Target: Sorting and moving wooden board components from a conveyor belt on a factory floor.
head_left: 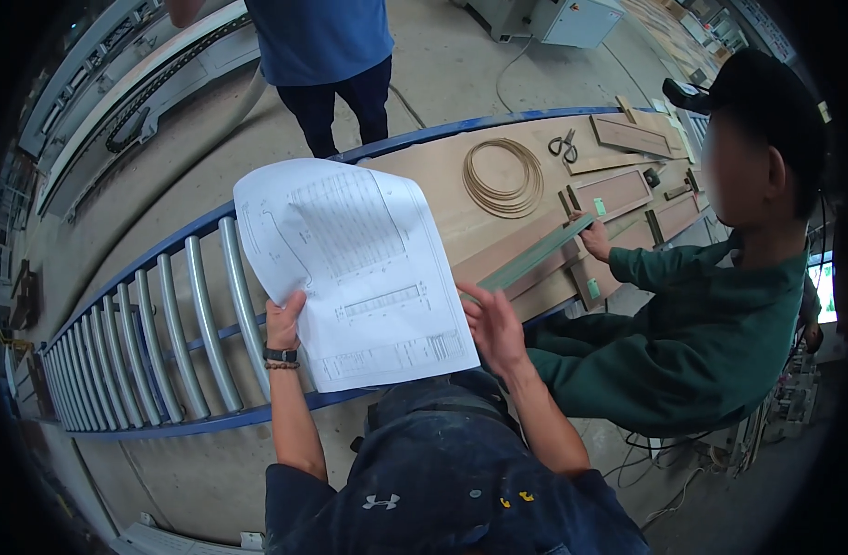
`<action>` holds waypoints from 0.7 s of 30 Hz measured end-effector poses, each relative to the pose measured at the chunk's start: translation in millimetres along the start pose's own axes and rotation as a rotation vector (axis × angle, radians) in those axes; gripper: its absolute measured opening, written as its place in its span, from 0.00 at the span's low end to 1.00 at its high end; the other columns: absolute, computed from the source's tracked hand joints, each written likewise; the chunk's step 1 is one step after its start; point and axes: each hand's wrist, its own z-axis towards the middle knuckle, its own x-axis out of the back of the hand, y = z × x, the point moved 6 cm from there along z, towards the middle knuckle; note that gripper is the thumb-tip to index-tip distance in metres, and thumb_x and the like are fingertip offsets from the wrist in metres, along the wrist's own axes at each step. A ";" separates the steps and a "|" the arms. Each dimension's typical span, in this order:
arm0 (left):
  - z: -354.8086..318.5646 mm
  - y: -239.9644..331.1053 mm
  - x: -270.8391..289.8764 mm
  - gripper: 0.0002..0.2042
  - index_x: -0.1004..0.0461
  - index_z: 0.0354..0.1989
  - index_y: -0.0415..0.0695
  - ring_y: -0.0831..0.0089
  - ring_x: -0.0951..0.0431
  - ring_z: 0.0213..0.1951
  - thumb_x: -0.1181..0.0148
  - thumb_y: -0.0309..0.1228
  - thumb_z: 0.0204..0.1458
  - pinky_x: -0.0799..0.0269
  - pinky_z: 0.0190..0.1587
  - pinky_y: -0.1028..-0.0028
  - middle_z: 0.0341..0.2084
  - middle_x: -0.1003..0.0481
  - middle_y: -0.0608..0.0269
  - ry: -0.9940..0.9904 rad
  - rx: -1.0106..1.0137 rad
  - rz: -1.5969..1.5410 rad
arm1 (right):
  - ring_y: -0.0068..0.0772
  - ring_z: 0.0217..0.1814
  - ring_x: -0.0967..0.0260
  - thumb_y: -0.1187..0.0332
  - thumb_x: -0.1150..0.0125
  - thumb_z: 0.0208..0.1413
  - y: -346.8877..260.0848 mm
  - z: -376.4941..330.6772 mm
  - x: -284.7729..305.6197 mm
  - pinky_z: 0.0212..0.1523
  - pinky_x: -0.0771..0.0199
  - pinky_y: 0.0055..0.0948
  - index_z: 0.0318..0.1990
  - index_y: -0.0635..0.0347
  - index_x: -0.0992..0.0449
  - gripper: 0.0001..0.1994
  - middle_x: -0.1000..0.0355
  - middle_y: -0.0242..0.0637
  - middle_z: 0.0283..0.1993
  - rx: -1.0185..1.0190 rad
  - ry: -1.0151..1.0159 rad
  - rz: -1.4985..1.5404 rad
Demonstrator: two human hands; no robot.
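Pinching a printed sheet (pixel 378 264) by its left edge with the left hand (pixel 283 324), hiding part of the roller conveyor (pixel 211 319). Holding the right hand (pixel 498 328), with loosely spread fingers, close to the sheet's right edge. Past a co-worker's hand (pixel 595 239) on a green strip (pixel 540 252), a tan coil (pixel 503 209) and scissors (pixel 565 148); beyond, a blue-shirted person (pixel 322 42).

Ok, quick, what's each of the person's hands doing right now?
Left hand: closed on the lower left edge of the big white paper.
Right hand: open, loosely bent, at the paper's right edge; can't tell if it's touching.
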 end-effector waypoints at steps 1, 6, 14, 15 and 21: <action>-2.6 0.3 0.2 0.17 0.29 0.50 0.36 0.73 0.25 0.43 0.41 0.23 0.50 0.31 0.48 0.73 0.42 0.25 0.62 -0.018 0.024 0.036 | 0.25 0.46 0.32 0.51 0.64 0.63 -6.1 10.2 -3.3 0.43 0.32 0.21 0.61 0.65 0.43 0.28 0.31 0.39 0.49 -0.021 -0.091 -0.040; -7.1 -7.4 8.0 0.16 0.28 0.48 0.35 0.73 0.24 0.40 0.39 0.25 0.49 0.29 0.44 0.74 0.40 0.24 0.61 -0.059 0.105 0.170 | 0.20 0.41 0.32 0.69 0.44 0.55 -28.8 67.7 -22.4 0.41 0.31 0.22 0.51 0.67 0.31 0.17 0.28 0.36 0.43 0.130 -0.003 -0.595; 2.4 -16.1 12.4 0.15 0.29 0.47 0.34 0.72 0.24 0.40 0.41 0.25 0.51 0.28 0.44 0.73 0.40 0.24 0.59 -0.109 0.245 0.005 | 0.23 0.44 0.31 0.75 0.42 0.52 -37.0 78.2 -28.2 0.45 0.30 0.25 0.52 0.66 0.32 0.19 0.28 0.36 0.45 0.211 -0.127 -0.666; 5.0 -13.0 10.0 0.15 0.30 0.48 0.34 0.72 0.24 0.41 0.42 0.25 0.51 0.29 0.46 0.73 0.41 0.25 0.60 -0.066 0.211 0.034 | 0.23 0.45 0.31 0.75 0.42 0.52 -34.3 78.1 -27.1 0.45 0.30 0.25 0.53 0.66 0.33 0.19 0.28 0.36 0.45 0.201 -0.138 -0.664; 17.4 1.5 -3.2 0.19 0.35 0.53 0.35 0.73 0.26 0.45 0.42 0.22 0.51 0.31 0.49 0.74 0.46 0.27 0.59 -0.115 0.132 0.056 | 0.24 0.46 0.31 0.75 0.40 0.51 -25.8 74.6 -18.9 0.46 0.30 0.26 0.54 0.65 0.33 0.21 0.28 0.36 0.46 0.208 -0.081 -0.637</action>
